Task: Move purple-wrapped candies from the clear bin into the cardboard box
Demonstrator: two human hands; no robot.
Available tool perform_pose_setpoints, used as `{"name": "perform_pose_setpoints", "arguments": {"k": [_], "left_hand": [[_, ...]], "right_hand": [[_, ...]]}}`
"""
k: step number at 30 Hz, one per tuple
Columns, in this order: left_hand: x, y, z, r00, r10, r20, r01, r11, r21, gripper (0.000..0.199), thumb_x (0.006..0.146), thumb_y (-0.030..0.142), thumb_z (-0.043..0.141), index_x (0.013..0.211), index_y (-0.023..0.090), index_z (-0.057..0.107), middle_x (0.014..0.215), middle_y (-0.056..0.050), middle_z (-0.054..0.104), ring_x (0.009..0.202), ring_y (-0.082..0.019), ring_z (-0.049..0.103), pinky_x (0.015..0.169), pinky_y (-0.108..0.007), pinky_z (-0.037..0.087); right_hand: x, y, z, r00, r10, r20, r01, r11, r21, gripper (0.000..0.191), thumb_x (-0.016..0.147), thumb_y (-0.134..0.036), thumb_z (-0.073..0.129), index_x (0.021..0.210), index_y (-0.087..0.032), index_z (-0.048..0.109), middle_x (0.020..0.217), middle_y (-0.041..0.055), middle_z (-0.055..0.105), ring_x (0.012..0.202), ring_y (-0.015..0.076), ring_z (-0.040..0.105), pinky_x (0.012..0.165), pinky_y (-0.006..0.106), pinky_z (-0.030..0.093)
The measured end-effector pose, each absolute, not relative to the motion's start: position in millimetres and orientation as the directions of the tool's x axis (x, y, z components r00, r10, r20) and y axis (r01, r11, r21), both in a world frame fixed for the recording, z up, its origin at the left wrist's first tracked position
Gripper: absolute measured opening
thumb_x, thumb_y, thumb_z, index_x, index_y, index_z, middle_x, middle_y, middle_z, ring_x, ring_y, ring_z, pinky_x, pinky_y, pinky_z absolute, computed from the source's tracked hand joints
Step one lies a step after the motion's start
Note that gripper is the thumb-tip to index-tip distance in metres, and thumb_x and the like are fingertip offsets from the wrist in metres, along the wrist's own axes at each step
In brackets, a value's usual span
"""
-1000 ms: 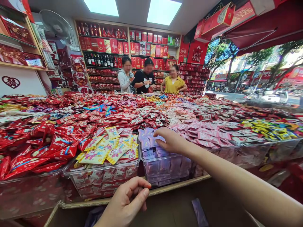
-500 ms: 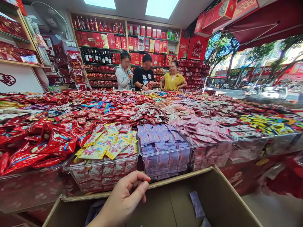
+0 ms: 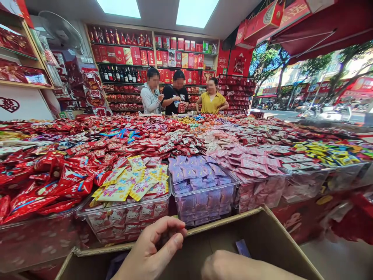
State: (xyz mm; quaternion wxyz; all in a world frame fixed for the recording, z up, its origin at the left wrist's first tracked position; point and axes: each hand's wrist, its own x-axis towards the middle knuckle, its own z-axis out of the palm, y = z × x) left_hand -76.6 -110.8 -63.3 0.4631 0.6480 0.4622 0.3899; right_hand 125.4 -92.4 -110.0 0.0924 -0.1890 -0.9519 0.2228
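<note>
right hand (image 3: 219, 265) has come over the box (image 3: 262, 225), blurred, its grip unclear.

The heart plaque (image 3: 9, 105) reads 囍; the red wall sign (image 3: 223, 60), 金冠.

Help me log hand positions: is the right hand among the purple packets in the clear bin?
No, the right hand is at the open cardboard box, apart from the purple packets in the clear bin.
</note>
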Motion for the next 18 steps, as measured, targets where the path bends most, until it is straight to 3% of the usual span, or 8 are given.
{"name": "perform_pose_setpoints", "arguments": {"k": [3,6,9,11,14,16,18], "left_hand": [[-73,-117,-57,0.409,0.911,0.052,0.109,-0.105,0.988,0.043,0.069,0.041,0.062,0.109,0.026,0.051,0.102,-0.005,0.061,0.087,-0.02,0.055,0.074,-0.028,0.043],[-61,-119,-54,0.416,0.909,-0.027,0.025,0.018,1.0,0.049,0.067,0.034,0.067,0.111,0.028,0.047,0.097,-0.002,0.062,0.082,-0.017,0.058,0.071,-0.027,0.045],[-51,-116,-56,0.327,0.938,-0.118,-0.02,0.132,0.991,0.034,0.067,0.037,0.066,0.094,0.02,0.055,0.074,0.0,0.065,0.062,-0.013,0.06,0.055,-0.021,0.044],[-48,-112,-58,0.314,0.938,-0.145,-0.031,0.162,0.986,0.035,0.065,0.041,0.066,0.087,0.015,0.055,0.063,0.0,0.064,0.052,-0.011,0.059,0.046,-0.018,0.04],[-49,-108,-62,0.3,0.944,-0.137,-0.053,0.16,0.986,0.034,0.069,0.043,0.062,0.084,0.013,0.057,0.064,-0.002,0.065,0.053,-0.012,0.061,0.045,-0.018,0.041],[-50,-107,-64,0.301,0.94,-0.16,-0.08,0.192,0.978,0.032,0.071,0.042,0.06,0.084,0.013,0.059,0.068,-0.004,0.066,0.055,-0.013,0.062,0.045,-0.018,0.042],[-49,-107,-65,0.289,0.941,-0.178,-0.125,0.222,0.967,0.033,0.07,0.042,0.062,0.086,0.013,0.061,0.069,-0.004,0.067,0.055,-0.014,0.063,0.044,-0.018,0.042]], "right_hand": [[123,-92,-61,-0.754,0.58,0.307,0.313,0.728,-0.61,0.004,0.069,-0.013,0.058,0.071,-0.016,0.059,0.062,-0.0021,0.06,0.054,0.0069,0.051,0.048,0.015,0.036],[119,-89,-38,-0.575,0.703,0.418,0.267,0.645,-0.716,0.005,0.072,-0.017,0.056,0.072,-0.016,0.061,0.065,-0.0004,0.061,0.059,0.0087,0.053,0.055,0.018,0.039],[113,-80,-43,-0.493,0.8,0.341,0.19,0.481,-0.856,0.008,0.072,-0.021,0.056,0.071,-0.015,0.06,0.066,0.0009,0.06,0.061,0.0096,0.052,0.056,0.02,0.04],[111,-74,-53,-0.462,0.853,0.244,0.12,0.333,-0.935,0.013,0.072,-0.026,0.057,0.072,-0.013,0.059,0.066,0.0009,0.059,0.06,0.0093,0.05,0.054,0.02,0.04],[111,-69,-63,-0.458,0.881,0.118,0.045,0.156,-0.987,0.021,0.068,-0.032,0.061,0.073,-0.012,0.058,0.063,0.0,0.056,0.057,0.008,0.047,0.051,0.019,0.038],[114,-68,-66,-0.474,0.876,0.093,0.041,0.127,-0.991,0.023,0.067,-0.033,0.063,0.069,-0.011,0.057,0.06,-0.0008,0.055,0.054,0.0072,0.045,0.049,0.019,0.037],[117,-69,-67,-0.461,0.871,0.172,0.063,0.226,-0.972,0.02,0.069,-0.031,0.062,0.067,-0.011,0.058,0.059,-0.0003,0.056,0.054,0.0074,0.046,0.05,0.019,0.038]]}}
